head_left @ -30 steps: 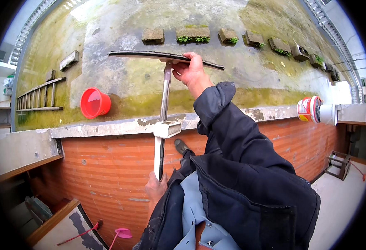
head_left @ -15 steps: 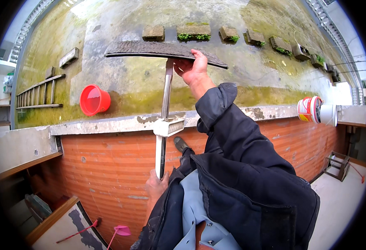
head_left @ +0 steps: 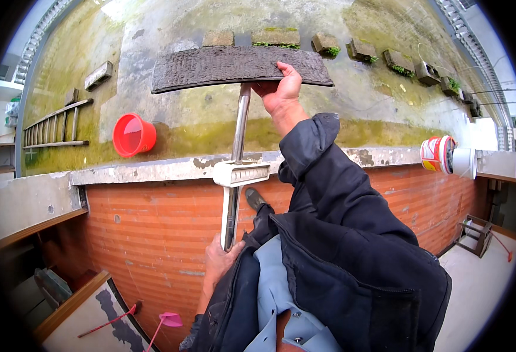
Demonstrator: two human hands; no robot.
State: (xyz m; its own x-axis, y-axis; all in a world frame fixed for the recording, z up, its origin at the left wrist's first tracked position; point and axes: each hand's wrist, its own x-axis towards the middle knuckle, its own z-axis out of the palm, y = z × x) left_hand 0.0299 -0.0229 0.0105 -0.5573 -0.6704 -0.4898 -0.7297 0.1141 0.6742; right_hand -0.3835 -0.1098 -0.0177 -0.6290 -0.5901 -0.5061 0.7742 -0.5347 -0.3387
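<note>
Right hand (head_left: 282, 89) pinches pad (head_left: 211, 67) at lower edge; left hand (head_left: 219, 258) closed round handle (head_left: 230, 214). Slack right grip could let pad swivel.

Outdoor terrace or yard, damp mossy concrete (head_left: 193, 126), weathered ledge (head_left: 152, 173), row of blocks (head_left: 326, 41), ladder (head_left: 58, 144)

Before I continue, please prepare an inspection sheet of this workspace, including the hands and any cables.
Surface: green-stained concrete; orange striped floor.
Job's things: flat mop, its grey pad facing the camera.
Clutter: red bucket, apparently holding liquid; ladder on the concrete.
Left hand: grips the lower pole.
Right hand: holds the grey pad by its near edge.
Cables: thin lines at far right; cannot tell whether cables.
Surroundings: concrete blocks, low wall.
</note>
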